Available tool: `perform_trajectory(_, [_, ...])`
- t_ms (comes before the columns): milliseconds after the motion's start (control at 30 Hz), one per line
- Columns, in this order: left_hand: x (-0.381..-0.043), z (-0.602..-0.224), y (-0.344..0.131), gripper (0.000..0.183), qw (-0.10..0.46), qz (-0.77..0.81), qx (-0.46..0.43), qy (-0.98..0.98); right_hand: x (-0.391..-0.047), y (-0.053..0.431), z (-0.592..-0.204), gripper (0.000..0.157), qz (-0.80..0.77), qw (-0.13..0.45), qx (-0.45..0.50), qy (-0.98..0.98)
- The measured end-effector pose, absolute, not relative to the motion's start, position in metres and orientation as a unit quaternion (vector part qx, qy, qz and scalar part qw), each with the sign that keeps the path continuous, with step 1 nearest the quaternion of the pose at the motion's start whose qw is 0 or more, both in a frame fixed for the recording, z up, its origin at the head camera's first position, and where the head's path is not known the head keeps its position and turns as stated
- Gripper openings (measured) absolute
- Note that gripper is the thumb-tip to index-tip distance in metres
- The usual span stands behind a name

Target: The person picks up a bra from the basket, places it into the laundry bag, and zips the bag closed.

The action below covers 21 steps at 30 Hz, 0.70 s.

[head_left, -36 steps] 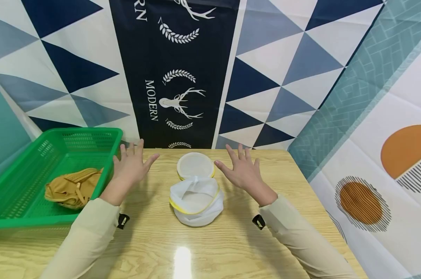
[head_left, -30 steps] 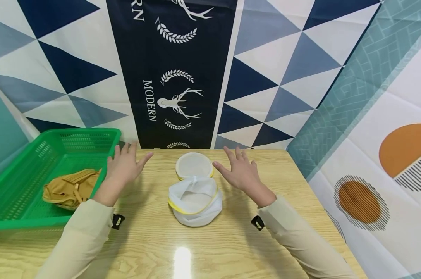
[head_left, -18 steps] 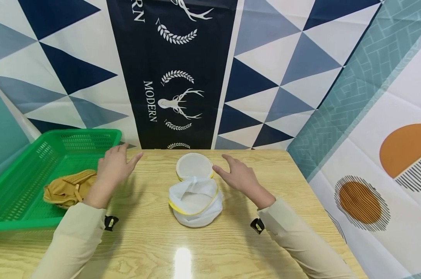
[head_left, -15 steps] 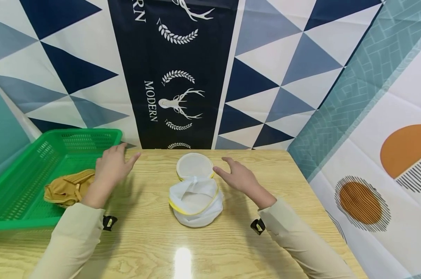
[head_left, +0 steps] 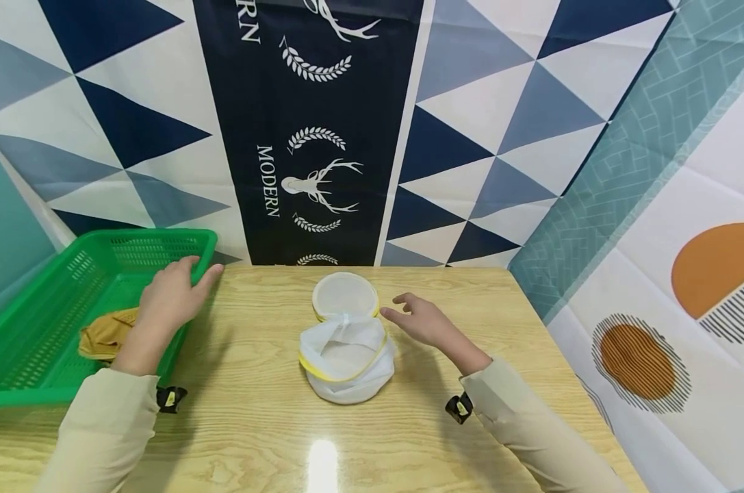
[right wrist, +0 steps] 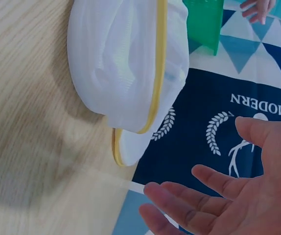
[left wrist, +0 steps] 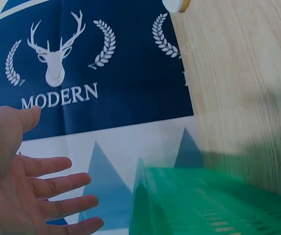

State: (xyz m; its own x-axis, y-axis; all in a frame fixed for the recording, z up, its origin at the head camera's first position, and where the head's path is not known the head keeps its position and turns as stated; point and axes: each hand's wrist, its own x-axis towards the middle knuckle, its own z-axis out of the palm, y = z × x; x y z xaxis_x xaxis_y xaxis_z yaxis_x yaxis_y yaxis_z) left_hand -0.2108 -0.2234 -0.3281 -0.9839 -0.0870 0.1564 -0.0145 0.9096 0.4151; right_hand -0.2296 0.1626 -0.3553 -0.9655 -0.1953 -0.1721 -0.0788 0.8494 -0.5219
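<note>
A white mesh laundry bag point(head_left: 359, 387) with a yellow-edged mouth stands on the table, its round lid point(head_left: 345, 294) folded back toward the wall. My right hand point(head_left: 424, 320) hovers just right of the lid, fingers loosely bent and holding nothing; the right wrist view shows the bag point(right wrist: 116, 63) beyond the fingertips. Over the near right side of the green basket point(head_left: 45, 396) is my left hand point(head_left: 168, 294), with fingers extended and nothing in it. Partly hidden behind that hand, a tan cloth item point(head_left: 103, 334) lies in the basket. The left wrist view shows the left palm bare beside the basket wall point(left wrist: 179, 200).
The wooden table point(head_left: 254, 438) ends at a wall hung with patterned cloth point(head_left: 322, 89). Another printed cloth point(head_left: 649, 294) hangs along the right side. The basket takes up the table's left part.
My left hand has moved left, from beside the basket to above it. My right hand has dropped slightly and its fingers have bent more. The mesh bag stays put.
</note>
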Motion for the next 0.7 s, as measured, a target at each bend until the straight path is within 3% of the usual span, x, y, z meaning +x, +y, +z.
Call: perform_trajectory(700, [-0.196,-0.334,-0.267,0.083,0.030,-0.245,0.042,-0.968,-0.226,0.160,-0.373,0.058,-0.273,0.123,-0.070,0.951])
